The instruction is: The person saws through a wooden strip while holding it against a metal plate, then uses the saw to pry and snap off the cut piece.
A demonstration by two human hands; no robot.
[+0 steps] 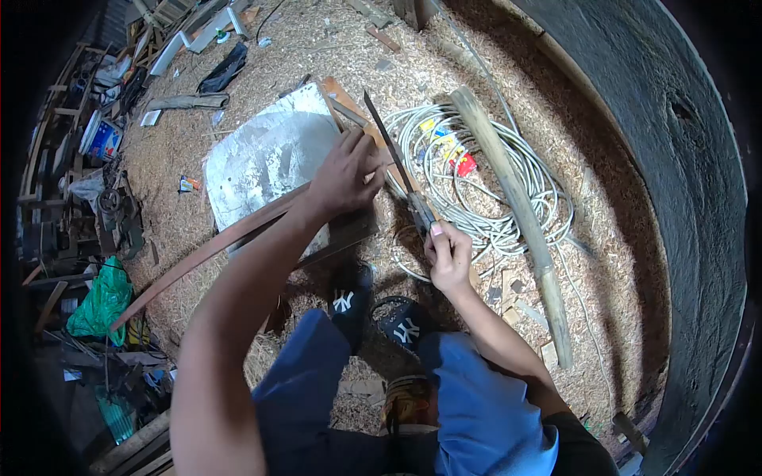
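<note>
My right hand (451, 255) is closed around the handle end of a long knife (390, 149), its dark narrow blade pointing up and away to the left. My left hand (345, 176) has its fingers curled at the upper end of a long reddish wooden strip (214, 244), just left of the blade. The strip slants down to the left, partly hidden behind my left forearm. Beneath my left hand lies a worn white-and-grey flat panel (266, 151), with a wooden piece (340, 103) by its right edge.
A coil of pale cable (492, 230) lies on the shavings-covered floor to the right, under a long wooden pole (508, 178). A dark curved wall (675, 198) bounds the right side. Scrap wood, a green plastic bag (103, 300) and a white-and-blue bucket (101, 136) crowd the left.
</note>
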